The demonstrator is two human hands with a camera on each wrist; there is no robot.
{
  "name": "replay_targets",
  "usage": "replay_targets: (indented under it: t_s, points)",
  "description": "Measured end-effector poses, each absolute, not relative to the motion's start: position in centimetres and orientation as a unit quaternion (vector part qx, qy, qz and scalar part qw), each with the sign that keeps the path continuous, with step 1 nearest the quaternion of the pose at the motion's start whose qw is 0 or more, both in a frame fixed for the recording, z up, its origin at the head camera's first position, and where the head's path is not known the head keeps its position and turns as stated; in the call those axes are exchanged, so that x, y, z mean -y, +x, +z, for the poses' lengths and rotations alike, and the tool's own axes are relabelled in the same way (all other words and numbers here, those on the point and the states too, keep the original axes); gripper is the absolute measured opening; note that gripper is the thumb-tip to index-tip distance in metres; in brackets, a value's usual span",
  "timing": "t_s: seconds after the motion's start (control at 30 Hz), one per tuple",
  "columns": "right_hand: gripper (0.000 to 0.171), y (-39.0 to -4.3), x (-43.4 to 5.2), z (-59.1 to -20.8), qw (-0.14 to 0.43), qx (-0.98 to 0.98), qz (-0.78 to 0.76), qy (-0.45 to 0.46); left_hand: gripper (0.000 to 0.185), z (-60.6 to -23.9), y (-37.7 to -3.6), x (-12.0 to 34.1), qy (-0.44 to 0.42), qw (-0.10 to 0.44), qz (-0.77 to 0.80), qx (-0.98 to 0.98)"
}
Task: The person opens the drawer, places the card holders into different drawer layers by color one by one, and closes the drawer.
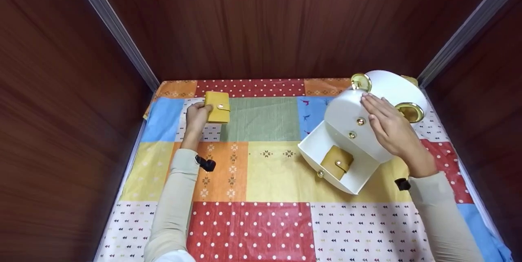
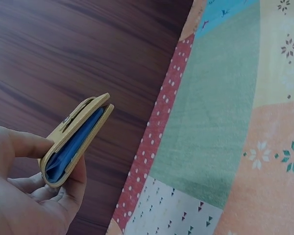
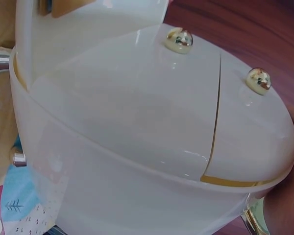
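My left hand (image 1: 196,117) grips a yellow snap-strap wallet (image 1: 218,114) above the far left of the cloth, thumb on its front. The left wrist view shows the wallet (image 2: 81,134) edge-on, with blue inner sleeves between its covers. My right hand (image 1: 389,129) rests with straight fingers on top of a white drawer box (image 1: 342,107) with gold knobs. In the right wrist view, part of that hand (image 3: 284,188) shows at the box's end. The lowest drawer (image 1: 317,143) is pulled out, and a second yellow wallet (image 1: 337,162) lies in it.
A patchwork cloth (image 1: 273,172) covers the table. Brown wood-grain panels (image 1: 261,25) stand behind and at both sides. Beyond the drawer box are a white oval part (image 1: 391,84) and two gold-rimmed pieces, one left (image 1: 361,82) and one right (image 1: 410,112).
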State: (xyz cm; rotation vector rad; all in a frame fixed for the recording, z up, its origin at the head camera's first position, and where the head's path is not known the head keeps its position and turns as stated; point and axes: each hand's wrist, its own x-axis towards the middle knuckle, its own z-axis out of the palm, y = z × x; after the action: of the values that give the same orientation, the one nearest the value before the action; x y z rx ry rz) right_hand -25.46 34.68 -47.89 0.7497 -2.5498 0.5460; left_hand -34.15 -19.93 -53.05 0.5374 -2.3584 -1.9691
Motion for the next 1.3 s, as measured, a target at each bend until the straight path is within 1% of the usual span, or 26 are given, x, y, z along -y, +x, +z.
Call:
replay_targets:
  t_s: [0.6,0.8,1.3]
  points:
    - [0.047,-25.5,-34.6,-48.1,0.220,0.915,0.198,0.273,0.039,-51.0,-33.4,17.3,0.122,0.023,-0.652,0.748]
    - [0.047,-25.5,-34.7,-48.1,0.227,0.913,0.198,0.277,0.042,-50.3,-33.0,16.3,0.099,0.013,-0.662,0.743]
    - [0.047,-25.7,-34.6,-48.1,0.225,0.912,0.204,0.275,0.040,-49.1,-32.6,13.8,0.074,0.004,-0.677,0.732]
